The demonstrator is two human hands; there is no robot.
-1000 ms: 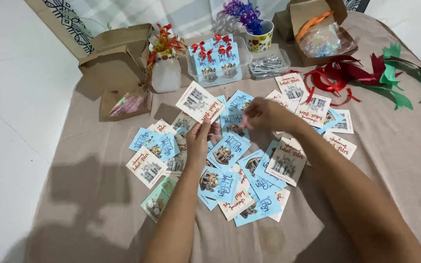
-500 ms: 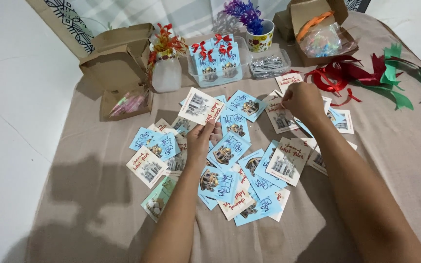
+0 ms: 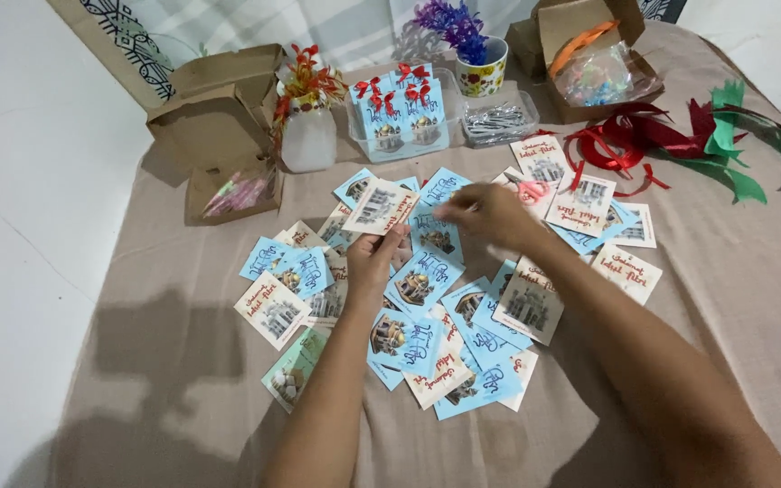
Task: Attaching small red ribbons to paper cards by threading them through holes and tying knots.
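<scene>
Over the card-strewn surface, left hand pinching a white card at 12 o'clock, right hand blurred — grip unclear.

Background items on the beige cloth-covered worktop:

- Open brown cardboard box, far left. A smaller brown cardboard box holding pastel strips sits just in front of it.
- White vase with red-orange flowers, beside the boxes.
- Clear plastic tray of blue cards with red bows, upright, centre rear.
- Clear plastic tray of silver clips, right of it.
- Floral cup with purple flowers, behind the trays.
- Open brown cardboard box with clear bags and an orange strip, far right rear.
- Loose red ribbons and green ribbons, right edge, partly overlapping.
</scene>
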